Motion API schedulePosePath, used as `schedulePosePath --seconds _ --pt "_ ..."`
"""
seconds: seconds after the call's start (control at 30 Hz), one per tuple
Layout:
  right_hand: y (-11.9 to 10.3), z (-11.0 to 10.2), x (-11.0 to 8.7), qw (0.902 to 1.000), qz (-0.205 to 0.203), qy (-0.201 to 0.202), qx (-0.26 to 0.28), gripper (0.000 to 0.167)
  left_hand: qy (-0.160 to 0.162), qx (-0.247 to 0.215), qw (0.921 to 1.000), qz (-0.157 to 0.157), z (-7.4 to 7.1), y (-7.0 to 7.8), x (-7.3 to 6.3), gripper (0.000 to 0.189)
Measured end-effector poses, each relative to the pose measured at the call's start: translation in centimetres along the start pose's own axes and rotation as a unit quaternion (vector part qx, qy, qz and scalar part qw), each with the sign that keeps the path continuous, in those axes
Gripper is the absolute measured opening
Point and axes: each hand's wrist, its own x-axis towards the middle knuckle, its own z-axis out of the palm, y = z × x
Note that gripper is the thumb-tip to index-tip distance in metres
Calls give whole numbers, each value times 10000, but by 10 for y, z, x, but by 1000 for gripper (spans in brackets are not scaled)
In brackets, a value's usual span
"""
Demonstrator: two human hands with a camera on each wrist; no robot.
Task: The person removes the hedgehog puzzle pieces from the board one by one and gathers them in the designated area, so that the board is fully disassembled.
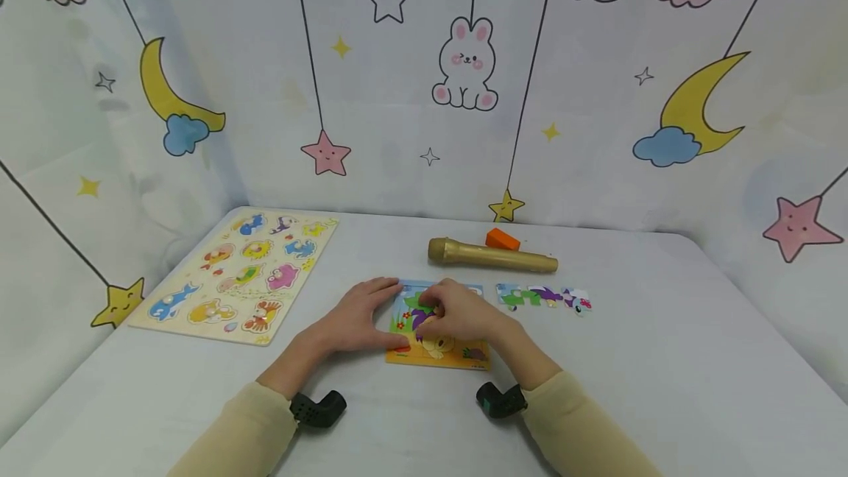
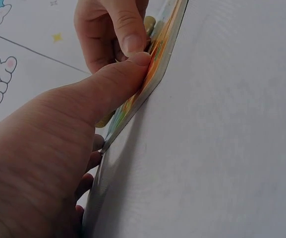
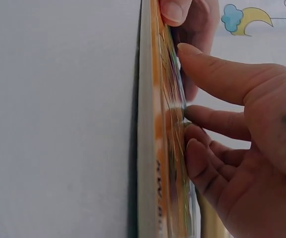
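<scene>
Bare hands, left and right, work from both sides of a small picture puzzle. At far left lies a pale animal board, flat on the white table and well apart from the work. Next comes the left hand, its fingers extended past the puzzle's left edge and its thumb resting on the near left corner, apparently as a brace. The puzzle lies flat between the hands, a yellow and purple scene showing where they leave it uncovered. To its right, the right hand reaches over the picture, fingers loosely bent; in the right wrist view the fingertips meet the surface, the thumb stands apart from the index finger, and no piece is seen held. Beyond the puzzle lie a gold microphone and, just behind that, an orange block. Rightmost, a row of loose pieces lies just beside the puzzle. The step appears to be seating or adjusting a piece; the next move probably calls for pressing it level while the left thumb steadies the corner, then taking another from the row.
</scene>
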Motion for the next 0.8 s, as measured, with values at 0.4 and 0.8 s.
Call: schedulePosePath --seconds 0.4,0.8 --pt "-6 4 1 9997 216 36 -116 43 33 -17 10000 67 0 0 0 94" --pt "-5 3 0 9997 0 59 230 37 35 -145 9999 49 0 1 0 94"
